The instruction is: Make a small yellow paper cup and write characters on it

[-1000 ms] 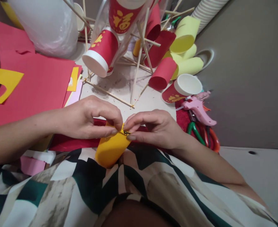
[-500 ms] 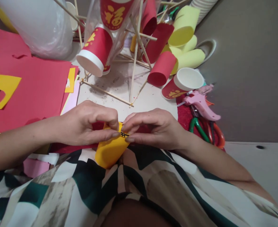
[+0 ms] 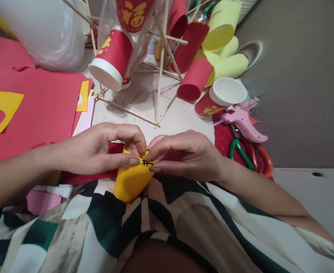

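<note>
A rolled yellow paper tube [image 3: 131,182] leans tilted against the patterned cloth on my lap. At its top edge sits a small piece with black marks [image 3: 146,162]; it is too small to name. My left hand [image 3: 113,148] grips the left side of the rim, thumb outside near the black marks and fingers curled over the far side. My right hand [image 3: 184,153] pinches the rim from the right, its thumb tip at the right end of the black marks. The fingers partly hide the tube's opening.
A wooden stick frame [image 3: 127,110] with red paper cups [image 3: 116,49] in clear plastic stands ahead. Red tubes [image 3: 195,79], yellow tubes [image 3: 231,66] and a cup [image 3: 229,93] stand right. A pink glue gun [image 3: 245,123] lies by scissors [image 3: 241,153]. Red paper sheets [image 3: 50,98] lie left.
My left thumb has slid slightly left along the rim, showing more of the black marks. My left fingers have lifted and shifted a little. My right hand keeps nearly the same pinch.
</note>
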Demonstrator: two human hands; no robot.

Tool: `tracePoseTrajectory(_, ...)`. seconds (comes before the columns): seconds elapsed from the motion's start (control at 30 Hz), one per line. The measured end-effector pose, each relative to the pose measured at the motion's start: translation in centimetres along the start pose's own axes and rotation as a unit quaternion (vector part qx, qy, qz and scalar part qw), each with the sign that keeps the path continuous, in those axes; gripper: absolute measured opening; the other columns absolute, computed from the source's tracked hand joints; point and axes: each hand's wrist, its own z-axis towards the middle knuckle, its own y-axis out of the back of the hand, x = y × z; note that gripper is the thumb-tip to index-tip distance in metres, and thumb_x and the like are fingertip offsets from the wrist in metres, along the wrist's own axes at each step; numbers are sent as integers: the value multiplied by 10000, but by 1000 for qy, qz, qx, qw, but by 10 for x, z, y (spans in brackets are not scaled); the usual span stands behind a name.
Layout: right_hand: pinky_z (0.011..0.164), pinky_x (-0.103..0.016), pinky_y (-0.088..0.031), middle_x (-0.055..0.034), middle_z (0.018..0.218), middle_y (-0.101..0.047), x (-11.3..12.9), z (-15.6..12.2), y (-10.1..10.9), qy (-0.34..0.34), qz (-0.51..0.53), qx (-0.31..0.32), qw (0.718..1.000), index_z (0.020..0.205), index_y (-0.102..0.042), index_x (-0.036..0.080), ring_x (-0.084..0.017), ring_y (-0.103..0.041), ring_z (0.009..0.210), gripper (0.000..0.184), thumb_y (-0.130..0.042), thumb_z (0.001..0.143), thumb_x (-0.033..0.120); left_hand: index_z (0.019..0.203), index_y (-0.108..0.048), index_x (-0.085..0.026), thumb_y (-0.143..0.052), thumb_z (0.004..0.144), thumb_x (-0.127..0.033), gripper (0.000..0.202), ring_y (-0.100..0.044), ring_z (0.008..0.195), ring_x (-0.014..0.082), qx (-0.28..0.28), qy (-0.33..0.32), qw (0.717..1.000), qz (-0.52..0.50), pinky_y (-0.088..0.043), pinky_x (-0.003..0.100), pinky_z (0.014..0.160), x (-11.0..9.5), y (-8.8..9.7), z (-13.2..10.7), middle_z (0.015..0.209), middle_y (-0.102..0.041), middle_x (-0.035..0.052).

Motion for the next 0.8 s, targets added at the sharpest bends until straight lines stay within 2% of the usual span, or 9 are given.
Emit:
tracePoseTrajectory(0.1,706,-214,-601,-19,828,-771,1,0,1,-4,-13,-4,1000,951,-742,178,-123,-731,757,108,-759,845,187,932,-692,-188,-682,902,-221,46,-663,804,104,0,-3,1000,25,-510,261,912,4,-1,0,861,-718,-28)
tracePoseTrajectory(0.2,723,-226,-608,-19,843,-775,3,0,1,-14,-21,-6,1000,951,-748,189,-132,-735,773,107,-758,846,207,937,-698,-198,-661,914,-240,61,-656,734,96,4,-1,999,54,-376,390,1144,4,-1,0,811,-720,-53)
tracePoseTrajectory(0.27,722,-225,-608,-10,828,-772,3,0,1,-15,-28,-6,999,945,-748,197,-131,-734,768,102,-760,845,215,930,-700,-193,-639,925,-248,82,-653,759,116,11,6,998,66,-392,403,1122,2,-1,-1,819,-719,-33)
tracePoseTrajectory(0.33,727,-215,-606,-3,836,-774,4,0,0,-6,-36,-5,999,938,-744,206,-123,-731,770,93,-758,847,203,917,-707,-186,-629,930,-255,105,-651,856,156,20,15,998,63,-487,346,965,-1,0,0,871,-717,11)
tracePoseTrajectory(0.4,752,-205,-604,-5,873,-781,4,0,0,15,-43,-2,999,938,-738,207,-115,-733,794,95,-748,850,174,902,-708,-177,-613,936,-244,121,-640,918,180,39,25,998,50,-510,293,823,-5,1,1,922,-706,44)
tracePoseTrajectory(0.47,780,-204,-604,-10,904,-786,5,0,0,30,-49,1,998,942,-736,208,-113,-734,817,99,-738,855,162,900,-701,-173,-580,951,-220,140,-635,910,180,57,25,997,43,-509,285,791,-7,2,1,946,-700,57)
tracePoseTrajectory(0.6,764,-217,-611,-4,861,-780,6,-1,1,13,-48,-3,999,954,-737,206,-122,-737,796,98,-741,857,193,916,-683,-190,-568,958,-209,123,-631,947,187,39,-15,996,84,-474,368,986,-7,0,-2,957,-702,47)
tracePoseTrajectory(0.7,743,-240,-612,-13,849,-775,7,-1,2,9,-51,-20,998,939,-734,203,-139,-739,793,126,-776,841,271,948,-672,-209,-597,941,-199,75,-642,996,186,-11,-50,989,137,-318,459,1182,-5,-4,-3,940,-709,21)
tracePoseTrajectory(0.8,807,-290,-601,-6,819,-761,7,1,1,48,-104,-45,992,888,-713,220,-138,-722,768,110,-759,863,317,967,-673,-214,-613,930,-198,72,-652,1030,182,-53,-74,979,180,-215,485,1246,-2,-10,-2,944,-720,11)
